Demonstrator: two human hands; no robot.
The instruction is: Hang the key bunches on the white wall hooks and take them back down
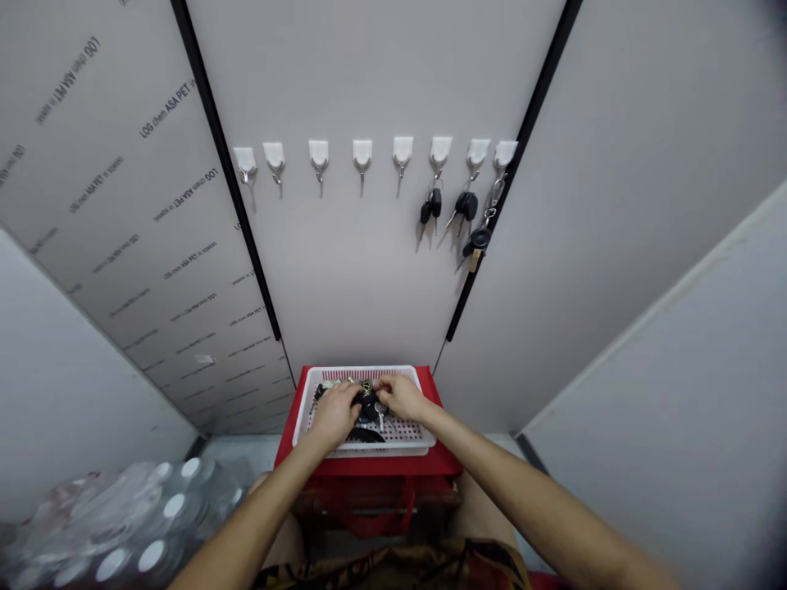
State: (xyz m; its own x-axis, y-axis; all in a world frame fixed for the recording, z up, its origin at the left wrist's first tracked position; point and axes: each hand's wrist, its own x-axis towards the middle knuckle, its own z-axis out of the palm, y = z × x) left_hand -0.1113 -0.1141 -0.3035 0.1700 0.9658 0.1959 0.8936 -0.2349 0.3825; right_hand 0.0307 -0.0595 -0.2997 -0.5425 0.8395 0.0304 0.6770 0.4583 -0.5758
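Both of my hands are inside a white plastic basket (406, 450), over a jumble of keys and small items. My left hand (335, 413) has its fingers curled against a bunch of keys (379, 415) with black heads and silver blades. From the right, my right hand (402, 397) pinches the same bunch, thumb and forefinger closed near its top. A yellowish round item (366, 386) shows between the hands. A black curved item (366, 435) lies at the basket's near side. My fingers partly hide what lies beneath them.
Beneath the basket is a red box-like stand (375, 467). On the wall ahead runs a row of several white hooks (362, 152); the three rightmost carry keys (466, 206). Plastic-wrapped bottles (178, 508) stand on the floor at lower left. Panels close in both sides.
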